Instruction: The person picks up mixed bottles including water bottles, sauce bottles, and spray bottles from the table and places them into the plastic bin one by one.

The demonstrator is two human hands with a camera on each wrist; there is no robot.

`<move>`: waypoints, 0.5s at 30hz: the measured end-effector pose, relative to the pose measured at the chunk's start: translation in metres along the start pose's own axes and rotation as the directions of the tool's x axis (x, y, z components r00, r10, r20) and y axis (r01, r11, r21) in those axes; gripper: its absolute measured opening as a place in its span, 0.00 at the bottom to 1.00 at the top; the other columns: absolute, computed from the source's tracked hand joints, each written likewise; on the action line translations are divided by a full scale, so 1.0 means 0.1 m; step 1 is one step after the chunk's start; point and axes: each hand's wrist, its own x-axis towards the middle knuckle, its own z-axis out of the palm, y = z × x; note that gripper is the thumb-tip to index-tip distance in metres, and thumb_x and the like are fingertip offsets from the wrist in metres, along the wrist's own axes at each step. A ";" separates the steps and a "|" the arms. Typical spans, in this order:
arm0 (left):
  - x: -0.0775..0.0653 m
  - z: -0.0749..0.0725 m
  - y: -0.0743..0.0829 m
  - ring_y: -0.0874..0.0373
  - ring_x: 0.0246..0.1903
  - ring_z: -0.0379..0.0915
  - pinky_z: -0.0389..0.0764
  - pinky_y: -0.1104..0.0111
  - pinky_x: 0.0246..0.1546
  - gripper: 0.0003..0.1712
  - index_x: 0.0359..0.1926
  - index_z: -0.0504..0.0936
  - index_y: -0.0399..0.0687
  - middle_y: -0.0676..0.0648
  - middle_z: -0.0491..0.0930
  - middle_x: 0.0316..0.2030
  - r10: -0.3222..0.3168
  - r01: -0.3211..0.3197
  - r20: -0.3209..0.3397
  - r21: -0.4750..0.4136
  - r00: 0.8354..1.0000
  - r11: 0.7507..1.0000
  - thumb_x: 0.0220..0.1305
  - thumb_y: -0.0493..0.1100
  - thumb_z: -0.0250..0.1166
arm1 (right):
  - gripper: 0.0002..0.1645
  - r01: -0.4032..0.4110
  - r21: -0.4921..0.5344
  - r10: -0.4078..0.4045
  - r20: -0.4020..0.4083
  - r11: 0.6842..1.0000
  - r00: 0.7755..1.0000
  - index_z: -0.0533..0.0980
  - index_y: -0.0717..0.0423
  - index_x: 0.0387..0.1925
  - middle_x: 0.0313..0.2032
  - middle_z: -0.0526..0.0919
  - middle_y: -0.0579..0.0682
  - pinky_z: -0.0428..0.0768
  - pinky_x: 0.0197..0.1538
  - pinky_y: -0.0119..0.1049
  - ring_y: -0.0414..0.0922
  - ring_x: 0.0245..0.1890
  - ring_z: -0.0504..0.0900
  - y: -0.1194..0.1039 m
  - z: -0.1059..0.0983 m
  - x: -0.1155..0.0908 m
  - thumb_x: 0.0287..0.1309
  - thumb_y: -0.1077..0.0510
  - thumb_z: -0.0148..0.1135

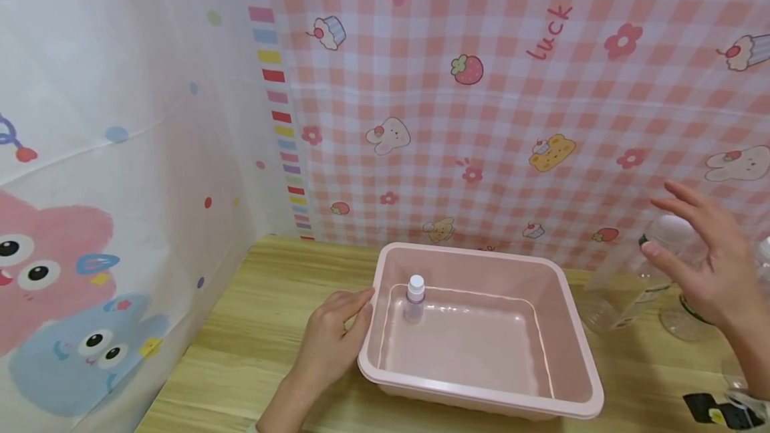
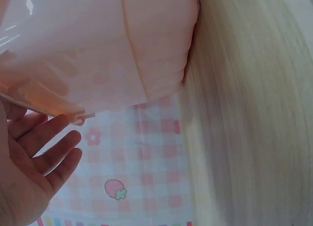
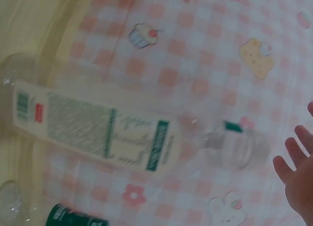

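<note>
My left hand (image 1: pixel 333 333) is at the left side of a pink plastic basin (image 1: pixel 481 399), its thumb and forefinger pinching the rim. From the left wrist, the other fingers (image 2: pixel 58 143) lie loosely along the basin's outer wall (image 2: pixel 98 64). Inside the basin, near its far left corner, a small bottle with a white cap (image 1: pixel 416 289) stands upright. To the right, my right hand (image 1: pixel 716 266) is raised with fingers spread, holding nothing. Just beside it stands a tall clear bottle (image 3: pixel 98 123) with a white and green label; the hand partly hides it in the head view.
More clear containers stand behind and below the right hand, one with a dark green label (image 3: pixel 73 217). A black and yellow item (image 1: pixel 716 413) lies at the lower right of the wooden table (image 1: pixel 240 326). A pink checked cloth (image 1: pixel 481 119) hangs along the back.
</note>
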 end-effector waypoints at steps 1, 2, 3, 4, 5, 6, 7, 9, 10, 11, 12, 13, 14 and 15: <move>0.00 0.00 0.00 0.55 0.49 0.85 0.86 0.57 0.52 0.16 0.55 0.89 0.39 0.46 0.89 0.49 -0.002 0.002 0.001 -0.001 1.000 1.000 0.68 0.36 0.67 | 0.33 -0.017 -0.006 0.017 0.001 1.000 1.000 0.73 0.70 0.66 0.79 0.61 0.51 0.40 0.79 0.67 0.61 0.80 0.52 0.03 0.00 -0.01 0.65 0.58 0.69; 0.00 0.00 0.00 0.55 0.49 0.85 0.86 0.57 0.52 0.16 0.55 0.89 0.39 0.46 0.89 0.49 -0.003 0.003 0.003 -0.001 1.000 1.000 0.68 0.36 0.67 | 0.35 -0.036 -0.012 0.036 0.004 0.999 0.999 0.73 0.70 0.67 0.79 0.61 0.56 0.40 0.79 0.67 0.62 0.79 0.52 0.05 -0.01 -0.01 0.63 0.58 0.71; 0.00 0.00 0.00 0.56 0.49 0.85 0.86 0.57 0.53 0.16 0.55 0.89 0.39 0.46 0.89 0.49 -0.007 0.007 0.005 -0.001 1.000 1.000 0.69 0.36 0.67 | 0.36 -0.055 -0.019 0.055 0.006 0.998 0.998 0.72 0.70 0.67 0.79 0.61 0.59 0.40 0.79 0.67 0.63 0.80 0.52 0.08 -0.01 -0.02 0.61 0.59 0.72; 0.00 0.00 0.00 0.56 0.49 0.85 0.86 0.57 0.53 0.16 0.55 0.89 0.39 0.46 0.89 0.49 -0.010 0.010 0.006 0.000 1.000 1.000 0.69 0.37 0.67 | 0.38 -0.075 -0.027 0.075 0.011 0.997 0.997 0.71 0.70 0.68 0.79 0.60 0.59 0.40 0.79 0.68 0.63 0.80 0.51 0.10 -0.02 -0.02 0.59 0.60 0.74; 0.01 0.00 0.01 0.56 0.49 0.85 0.86 0.57 0.53 0.16 0.55 0.89 0.39 0.46 0.89 0.49 -0.013 0.013 0.008 0.001 1.000 1.000 0.69 0.37 0.67 | 0.40 -0.092 -0.038 0.092 0.017 0.995 0.996 0.71 0.70 0.69 0.79 0.59 0.62 0.40 0.78 0.69 0.65 0.80 0.50 0.12 -0.02 -0.03 0.58 0.61 0.75; 0.01 0.00 0.01 0.56 0.49 0.85 0.86 0.57 0.53 0.16 0.55 0.89 0.39 0.46 0.89 0.49 -0.016 0.016 0.009 0.001 1.000 1.000 0.69 0.37 0.67 | 0.41 -0.106 -0.052 0.108 0.021 0.993 0.994 0.70 0.70 0.69 0.79 0.59 0.64 0.40 0.78 0.71 0.66 0.79 0.50 0.14 -0.03 -0.03 0.57 0.61 0.76; 0.01 0.00 0.00 0.56 0.49 0.85 0.86 0.57 0.53 0.16 0.55 0.89 0.39 0.46 0.89 0.49 -0.017 0.017 0.010 0.002 1.000 1.000 0.69 0.37 0.67 | 0.42 -0.121 -0.068 0.123 0.023 0.990 0.992 0.70 0.71 0.69 0.78 0.58 0.66 0.41 0.77 0.72 0.67 0.79 0.50 0.17 -0.03 -0.04 0.56 0.61 0.76; 0.01 0.01 0.00 0.56 0.49 0.85 0.86 0.57 0.53 0.16 0.55 0.89 0.39 0.46 0.89 0.49 -0.018 0.018 0.011 0.004 1.000 1.000 0.69 0.37 0.67 | 0.44 -0.150 -0.093 0.153 0.023 0.984 0.988 0.68 0.71 0.70 0.78 0.58 0.67 0.43 0.78 0.71 0.68 0.79 0.50 0.20 -0.03 -0.05 0.55 0.62 0.77; 0.01 0.01 0.00 0.56 0.49 0.85 0.86 0.57 0.53 0.16 0.55 0.89 0.39 0.47 0.89 0.49 -0.019 0.019 0.010 0.005 1.000 1.000 0.69 0.37 0.67 | 0.45 -0.164 -0.105 0.166 0.019 0.981 0.986 0.68 0.70 0.71 0.78 0.58 0.67 0.47 0.80 0.63 0.68 0.79 0.52 0.22 -0.03 -0.06 0.55 0.62 0.77; 0.01 0.01 0.00 0.56 0.49 0.85 0.86 0.57 0.53 0.16 0.55 0.89 0.39 0.47 0.90 0.49 -0.018 0.018 0.009 0.006 1.000 1.000 0.69 0.37 0.67 | 0.45 -0.178 -0.116 0.181 0.016 0.977 0.983 0.68 0.70 0.71 0.78 0.59 0.67 0.50 0.81 0.53 0.67 0.78 0.53 0.24 -0.02 -0.06 0.55 0.61 0.77; 0.01 0.01 0.00 0.57 0.49 0.85 0.86 0.57 0.53 0.16 0.55 0.89 0.39 0.47 0.90 0.49 -0.017 0.017 0.009 0.006 1.000 1.000 0.69 0.37 0.67 | 0.46 -0.193 -0.120 0.196 0.014 0.974 0.981 0.68 0.69 0.72 0.78 0.60 0.66 0.52 0.80 0.42 0.67 0.78 0.55 0.25 -0.02 -0.06 0.54 0.61 0.78; 0.01 0.01 0.00 0.57 0.49 0.85 0.86 0.57 0.52 0.16 0.55 0.89 0.39 0.47 0.90 0.49 -0.016 0.016 0.008 0.006 1.000 1.000 0.68 0.37 0.67 | 0.46 -0.208 -0.123 0.211 0.013 0.970 0.977 0.68 0.68 0.72 0.78 0.60 0.65 0.54 0.77 0.32 0.68 0.77 0.57 0.27 -0.02 -0.07 0.55 0.61 0.78; 0.00 0.01 0.00 0.57 0.49 0.85 0.86 0.57 0.52 0.16 0.55 0.89 0.39 0.47 0.90 0.49 -0.015 0.015 0.007 0.005 1.000 1.000 0.68 0.36 0.67 | 0.47 -0.225 -0.127 0.228 0.013 0.966 0.973 0.67 0.67 0.73 0.77 0.61 0.65 0.54 0.72 0.24 0.68 0.74 0.60 0.29 -0.01 -0.07 0.55 0.60 0.78; 0.00 0.01 0.00 0.57 0.49 0.85 0.86 0.57 0.52 0.16 0.55 0.89 0.39 0.47 0.90 0.49 -0.014 0.014 0.005 0.004 1.000 1.000 0.68 0.36 0.67 | 0.47 -0.242 -0.134 0.246 0.010 0.961 0.969 0.67 0.66 0.74 0.76 0.62 0.65 0.54 0.66 0.17 0.68 0.71 0.63 0.31 -0.01 -0.07 0.56 0.59 0.78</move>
